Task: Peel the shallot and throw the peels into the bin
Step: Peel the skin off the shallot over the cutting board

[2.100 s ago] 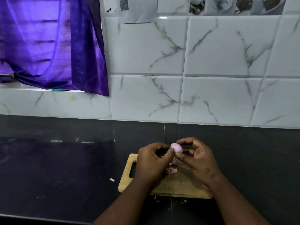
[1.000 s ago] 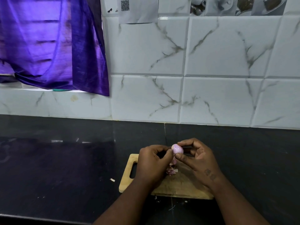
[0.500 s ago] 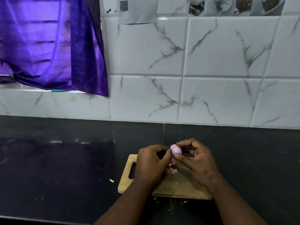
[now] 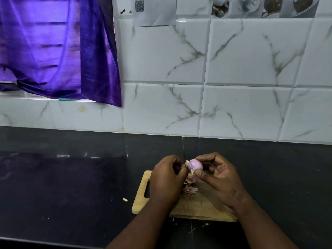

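A small pink-purple shallot (image 4: 195, 165) is pinched between the thumb and forefinger of my right hand (image 4: 218, 177), held above a wooden cutting board (image 4: 197, 206). My left hand (image 4: 167, 178) sits just left of the shallot, its fingertips closed on a pale flap of peel (image 4: 186, 163) at the shallot's left end. A little heap of pink peels (image 4: 190, 186) lies on the board under the hands. No bin is in view.
The board lies on a black countertop (image 4: 71, 186) near its front edge. A stray peel scrap (image 4: 125, 199) lies left of the board, and crumbs in front of it. A white marble-tiled wall (image 4: 233, 78) rises behind. A purple cloth (image 4: 57, 47) hangs at upper left.
My left hand has drawn slightly left, away from the shallot, pulling a flap of peel off its end. My right hand keeps the shallot in nearly the same spot.
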Action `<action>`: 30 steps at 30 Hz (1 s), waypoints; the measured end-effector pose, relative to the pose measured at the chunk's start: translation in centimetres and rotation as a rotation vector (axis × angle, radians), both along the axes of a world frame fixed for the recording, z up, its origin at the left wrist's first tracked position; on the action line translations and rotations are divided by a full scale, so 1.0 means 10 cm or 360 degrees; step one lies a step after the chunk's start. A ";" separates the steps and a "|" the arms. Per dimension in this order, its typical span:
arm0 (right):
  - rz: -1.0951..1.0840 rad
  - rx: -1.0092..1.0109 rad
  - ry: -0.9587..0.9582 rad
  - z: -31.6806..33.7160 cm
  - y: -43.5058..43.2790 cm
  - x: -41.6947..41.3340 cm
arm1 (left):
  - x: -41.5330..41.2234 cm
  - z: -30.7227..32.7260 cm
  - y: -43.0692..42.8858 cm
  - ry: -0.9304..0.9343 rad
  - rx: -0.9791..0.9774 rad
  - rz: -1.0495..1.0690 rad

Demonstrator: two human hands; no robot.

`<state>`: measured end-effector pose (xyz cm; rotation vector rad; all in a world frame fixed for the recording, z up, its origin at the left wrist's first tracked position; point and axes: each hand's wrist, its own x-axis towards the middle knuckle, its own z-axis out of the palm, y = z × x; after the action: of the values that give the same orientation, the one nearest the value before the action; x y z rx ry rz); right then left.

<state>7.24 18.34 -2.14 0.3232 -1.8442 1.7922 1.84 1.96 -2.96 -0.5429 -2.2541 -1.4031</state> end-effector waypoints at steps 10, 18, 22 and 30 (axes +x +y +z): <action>0.0061 -0.0195 -0.0092 0.02 -0.01 0.02 | -0.01 -0.02 0.00 -0.0078 -0.0187 -0.0003; 0.0050 -0.0187 -0.0237 0.00 0.00 -0.01 | 0.04 0.00 0.01 0.0020 0.0077 -0.0193; 0.0051 -0.0193 -0.0239 -0.01 -0.01 -0.01 | 0.05 0.01 0.01 -0.0001 0.0086 -0.0240; -0.0046 -0.0108 -0.0164 0.00 -0.04 0.00 | 0.06 0.01 0.01 0.0029 0.0142 -0.0277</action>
<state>7.26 17.99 -2.10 0.1809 -1.8425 1.8782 2.46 2.06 -2.87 -0.7334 -2.1612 -1.5678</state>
